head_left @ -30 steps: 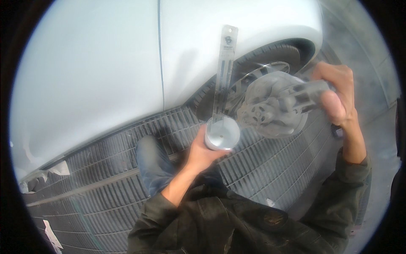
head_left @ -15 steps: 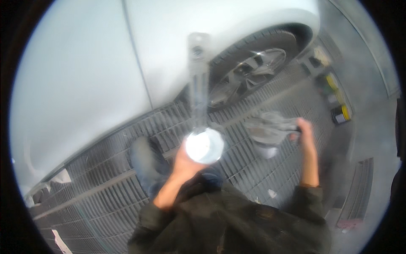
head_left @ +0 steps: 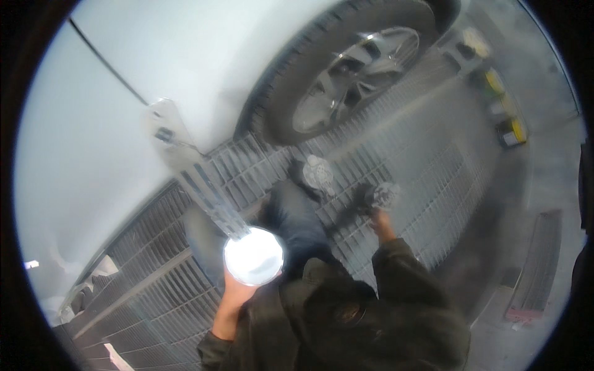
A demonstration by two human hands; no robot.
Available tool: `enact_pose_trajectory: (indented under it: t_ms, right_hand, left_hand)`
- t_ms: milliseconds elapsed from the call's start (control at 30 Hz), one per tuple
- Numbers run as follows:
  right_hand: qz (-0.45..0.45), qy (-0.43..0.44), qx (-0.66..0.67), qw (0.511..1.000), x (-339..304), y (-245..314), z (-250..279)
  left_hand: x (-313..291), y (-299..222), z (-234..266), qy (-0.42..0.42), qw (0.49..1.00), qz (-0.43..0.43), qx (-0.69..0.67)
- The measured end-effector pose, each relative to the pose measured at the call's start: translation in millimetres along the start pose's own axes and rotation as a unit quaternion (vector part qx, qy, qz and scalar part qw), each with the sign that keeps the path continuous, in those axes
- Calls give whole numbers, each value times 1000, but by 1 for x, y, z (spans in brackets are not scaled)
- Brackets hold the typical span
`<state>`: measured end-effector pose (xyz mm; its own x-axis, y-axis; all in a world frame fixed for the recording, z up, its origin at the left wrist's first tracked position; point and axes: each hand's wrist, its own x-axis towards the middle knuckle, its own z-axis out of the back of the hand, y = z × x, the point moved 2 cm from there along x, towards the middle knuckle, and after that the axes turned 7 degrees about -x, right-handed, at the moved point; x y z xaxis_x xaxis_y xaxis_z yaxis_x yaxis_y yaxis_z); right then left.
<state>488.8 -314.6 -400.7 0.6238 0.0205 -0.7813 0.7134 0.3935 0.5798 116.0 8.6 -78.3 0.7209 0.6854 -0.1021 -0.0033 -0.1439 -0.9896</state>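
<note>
My left hand is closed around a round cup, whose bright white top faces up. A long, pale, slotted stir stick meets the far rim of the cup and leans out to the upper left, across the car's white side. Whether its lower end reaches into the cup, I cannot tell. To the right, my right hand is closed on a blurred tool with a dark part and a knobbly grey-white part. The tool's kind cannot be made out, and most of those fingers are hidden behind it.
A car's white body panel and wheel rise in front of me. Slatted metal grating covers the floor. Several cans, one dark with a yellow rim, stand at the far right. Torn white paper lies lower left.
The cup has moved left and nearer to me, and its stick now tilts leftward instead of standing straight. My right hand with its tool has come in to the left. The view has shifted.
</note>
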Motion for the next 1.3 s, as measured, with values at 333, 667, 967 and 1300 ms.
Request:
enact_pose_trajectory:
  t_ms: [333, 667, 967, 1300]
  right_hand:
    - [404, -43, -44, 913, -138, 210, -83]
    - [592, 458, -309, 586, -421, 333, -200]
    - [712, 333, -382, 487, -471, 359, -195]
    - [668, 388, -346, 533, -503, 326, -196]
  left_hand:
    - [31, 10, -19, 51, 999, 13, -5]
    - [64, -26, -44, 108, 992, 46, -41]
    - [55, -43, -35, 62, 997, -12, -44]
    - [60, -14, -29, 8, 981, -15, -194]
